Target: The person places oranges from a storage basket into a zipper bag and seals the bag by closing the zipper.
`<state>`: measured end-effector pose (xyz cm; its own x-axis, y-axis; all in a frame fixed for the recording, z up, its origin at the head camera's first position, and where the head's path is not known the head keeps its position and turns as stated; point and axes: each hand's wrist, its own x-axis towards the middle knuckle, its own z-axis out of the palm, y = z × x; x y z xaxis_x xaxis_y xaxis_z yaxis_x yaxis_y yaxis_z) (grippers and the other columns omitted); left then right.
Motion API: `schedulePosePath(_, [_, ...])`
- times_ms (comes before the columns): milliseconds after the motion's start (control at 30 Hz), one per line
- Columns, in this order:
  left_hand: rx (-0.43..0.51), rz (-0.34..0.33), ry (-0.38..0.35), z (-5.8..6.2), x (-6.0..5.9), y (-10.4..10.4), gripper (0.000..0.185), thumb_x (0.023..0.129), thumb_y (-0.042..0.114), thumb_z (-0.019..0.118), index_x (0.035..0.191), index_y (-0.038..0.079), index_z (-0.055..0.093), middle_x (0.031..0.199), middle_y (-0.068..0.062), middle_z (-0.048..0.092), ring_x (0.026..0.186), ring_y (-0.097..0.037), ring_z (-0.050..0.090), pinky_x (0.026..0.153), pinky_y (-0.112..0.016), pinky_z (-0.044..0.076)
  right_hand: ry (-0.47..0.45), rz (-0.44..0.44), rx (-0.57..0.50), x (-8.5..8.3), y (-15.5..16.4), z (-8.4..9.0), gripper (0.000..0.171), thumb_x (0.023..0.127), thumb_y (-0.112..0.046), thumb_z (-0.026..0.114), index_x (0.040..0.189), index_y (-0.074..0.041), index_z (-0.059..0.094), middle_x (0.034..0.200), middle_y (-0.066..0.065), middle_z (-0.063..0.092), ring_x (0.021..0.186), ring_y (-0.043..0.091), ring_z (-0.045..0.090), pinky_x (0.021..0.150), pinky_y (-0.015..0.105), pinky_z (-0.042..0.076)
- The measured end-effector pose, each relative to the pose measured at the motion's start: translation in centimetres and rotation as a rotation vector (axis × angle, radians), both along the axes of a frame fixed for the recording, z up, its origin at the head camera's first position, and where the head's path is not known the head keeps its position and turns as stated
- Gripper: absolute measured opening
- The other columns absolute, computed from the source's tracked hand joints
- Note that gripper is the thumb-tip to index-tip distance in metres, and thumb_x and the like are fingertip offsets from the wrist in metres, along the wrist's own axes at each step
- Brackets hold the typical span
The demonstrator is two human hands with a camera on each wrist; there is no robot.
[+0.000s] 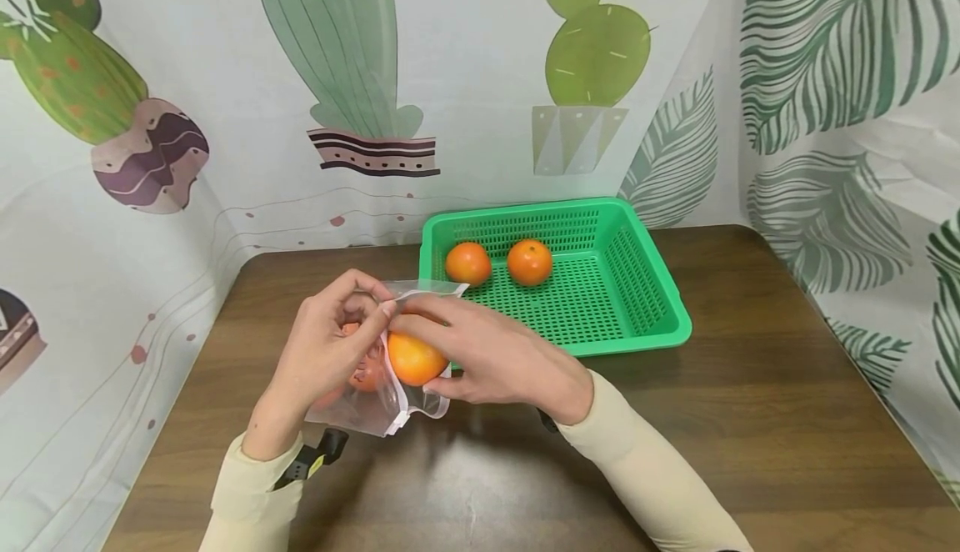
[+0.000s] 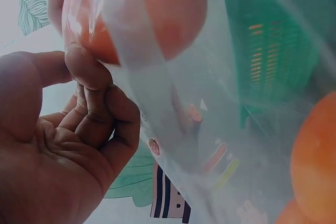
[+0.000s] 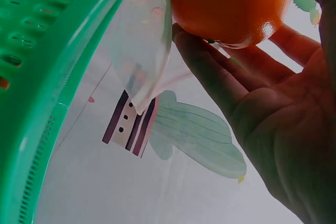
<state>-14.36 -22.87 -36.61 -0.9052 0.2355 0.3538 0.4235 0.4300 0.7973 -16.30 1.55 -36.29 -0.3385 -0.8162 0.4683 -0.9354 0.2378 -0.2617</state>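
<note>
Tabletop: basket (image 1: 645, 302) oranges (image 1: 468, 263) seen only from head.

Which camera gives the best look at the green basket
The head view: the whole green basket sits on the table with two oranges inside. The right wrist view catches only its rim and part of a wall, close up. The left wrist view shows it blurred through the plastic bag.

A green basket (image 1: 645, 285) sits on the brown table (image 1: 750, 419), just beyond the fingers; two oranges (image 1: 468, 263) lie side by side in its near-left part. Cactus-printed curtain (image 1: 450, 77) hangs behind, leaf-printed curtain (image 1: 847, 118) to the right
</note>
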Motion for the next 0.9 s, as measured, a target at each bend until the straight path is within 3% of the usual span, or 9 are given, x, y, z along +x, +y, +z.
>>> schedulePosePath(300, [0.003,0.011,0.020,0.2,0.2,-0.2,0.015,0.100,0.006,0.072,0.106,0.018,0.065,0.069,0.005,0.066,0.054,-0.016,0.062,0.050,-0.025,0.048,0.042,-0.038,0.010,-0.3,-1.0,-0.2,0.071,0.083,-0.023,0.090,0.145,-0.009,0.057,0.139,0.004,0.060,0.124,0.019,0.059,0.110,0.028,0.047])
schedulePosePath(533, [0.007,0.025,0.064,0.6,0.3,-0.1,0.011,0.100,0.007,0.074,0.106,0.014,0.067,0.068,0.006,0.066,0.057,-0.015,0.059,0.056,-0.024,0.049,0.044,-0.103,0.099,-0.5,-2.1,-0.1,0.074,0.082,-0.028,0.092,0.143,-0.009,0.056,0.134,0.002,0.059,0.117,0.019,0.060,0.106,0.030,0.049])
schedulePosePath(700, [0.024,0.016,0.064,0.7,0.3,-0.2,0.014,0.100,0.007,0.074,0.107,0.016,0.066,0.067,0.006,0.065,0.055,-0.014,0.058,0.053,-0.024,0.047,0.037,-0.150,0.156,-0.7,-2.9,-0.2,0.071,0.085,-0.032,0.090,0.141,-0.009,0.056,0.125,0.002,0.060,0.105,0.018,0.061,0.096,0.029,0.052])
schedulePosePath(900, [0.044,0.015,0.057,0.8,0.4,-0.3,0.014,0.100,0.006,0.074,0.108,0.015,0.065,0.067,0.005,0.065,0.052,-0.015,0.057,0.050,-0.024,0.045,-0.014,-0.172,0.198,-1.1,-4.1,-0.1,0.070,0.086,-0.034,0.090,0.143,-0.011,0.056,0.128,0.003,0.064,0.108,0.019,0.064,0.098,0.031,0.053])
